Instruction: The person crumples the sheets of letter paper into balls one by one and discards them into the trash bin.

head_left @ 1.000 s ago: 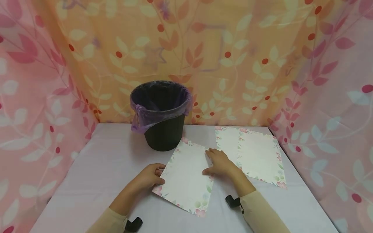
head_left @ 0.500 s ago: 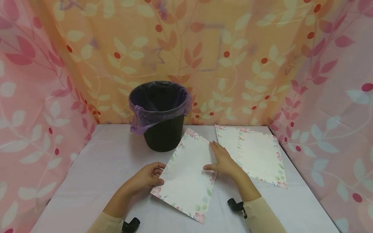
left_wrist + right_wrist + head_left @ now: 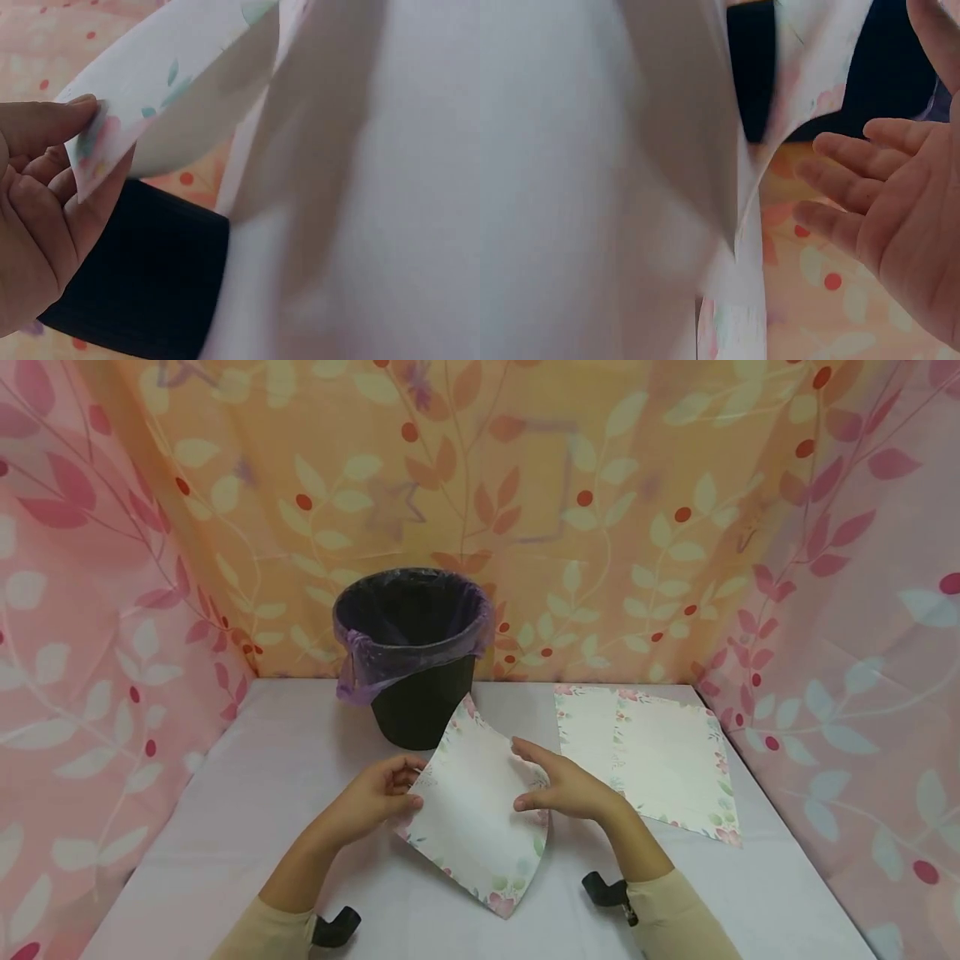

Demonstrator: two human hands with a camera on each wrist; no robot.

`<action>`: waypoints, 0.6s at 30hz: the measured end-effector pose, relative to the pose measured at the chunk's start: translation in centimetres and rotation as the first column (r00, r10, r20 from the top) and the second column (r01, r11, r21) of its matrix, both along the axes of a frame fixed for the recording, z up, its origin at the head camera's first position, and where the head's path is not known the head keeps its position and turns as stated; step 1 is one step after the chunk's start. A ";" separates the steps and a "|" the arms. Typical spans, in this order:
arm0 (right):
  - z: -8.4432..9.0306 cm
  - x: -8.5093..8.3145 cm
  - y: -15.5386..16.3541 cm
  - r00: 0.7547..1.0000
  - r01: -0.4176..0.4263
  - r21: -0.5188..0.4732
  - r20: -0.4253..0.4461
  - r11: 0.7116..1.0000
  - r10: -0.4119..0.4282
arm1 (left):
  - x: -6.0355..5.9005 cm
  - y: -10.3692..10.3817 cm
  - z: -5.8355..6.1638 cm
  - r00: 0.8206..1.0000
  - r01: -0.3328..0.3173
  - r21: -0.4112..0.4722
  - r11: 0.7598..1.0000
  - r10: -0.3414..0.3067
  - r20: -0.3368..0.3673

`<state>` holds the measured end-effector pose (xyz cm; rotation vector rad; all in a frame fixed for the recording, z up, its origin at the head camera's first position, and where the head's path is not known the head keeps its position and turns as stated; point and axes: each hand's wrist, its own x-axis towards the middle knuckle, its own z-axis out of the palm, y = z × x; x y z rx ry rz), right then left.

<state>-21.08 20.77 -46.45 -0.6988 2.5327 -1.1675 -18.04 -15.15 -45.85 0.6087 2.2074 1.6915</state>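
Note:
A white sheet of paper (image 3: 480, 810) with a printed flower border is lifted and bowed above the middle of the table. My left hand (image 3: 378, 797) pinches its left edge; in the left wrist view the thumb (image 3: 79, 112) presses on top, with the fingers curled behind the paper's corner. On the other side, my right hand (image 3: 566, 785) is held around the sheet's right edge with thumb and fingers apart. The right wrist view shows its palm and loosely spread fingers (image 3: 847, 184) holding nothing, beside the curved sheet (image 3: 817, 82).
A black bin (image 3: 423, 702) lined with a purple bag (image 3: 375, 668) stands behind the sheet. More flower-bordered sheets (image 3: 667, 760) lie overlapping at the back right of the white-covered table (image 3: 247, 802). Patterned curtains (image 3: 525, 527) enclose the back and sides.
The sheet, flatter before, now bows upward, and its near corner has shifted left. My right hand has come off the sheet's right edge, its fingers now more spread. The left hand keeps its pinch.

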 end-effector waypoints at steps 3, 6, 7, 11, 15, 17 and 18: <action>0.5 0.5 -0.9 0.998 -0.063 0.004 0.004 0.998 0.063 | 0.0 0.8 1.1 0.998 -0.006 -0.031 1.000 0.004 -0.058; 1.2 1.0 -1.6 0.992 -0.123 -0.001 0.013 0.992 0.123 | 0.2 1.8 2.2 0.994 -0.009 -0.065 0.998 0.001 -0.109; 1.4 1.1 -1.7 0.990 -0.137 -0.007 0.023 0.991 0.137 | 0.3 2.1 2.5 0.992 -0.011 -0.075 0.997 0.001 -0.130; 1.9 1.6 -2.0 0.979 -0.185 -0.071 0.074 0.980 0.190 | 0.7 3.2 3.5 0.982 -0.035 -0.083 0.996 0.019 -0.185; 2.4 2.0 -2.0 0.972 -0.194 -0.138 0.109 0.971 0.210 | 1.0 3.9 3.9 0.971 -0.075 -0.064 0.995 0.058 -0.232; 2.6 2.2 -2.0 0.975 -0.175 -0.156 0.110 0.972 0.193 | 1.0 4.1 4.0 0.966 -0.097 -0.052 0.994 0.081 -0.246; 2.7 2.3 -1.9 0.979 -0.159 -0.157 0.102 0.975 0.176 | 0.9 4.1 4.1 0.962 -0.106 -0.045 0.993 0.091 -0.256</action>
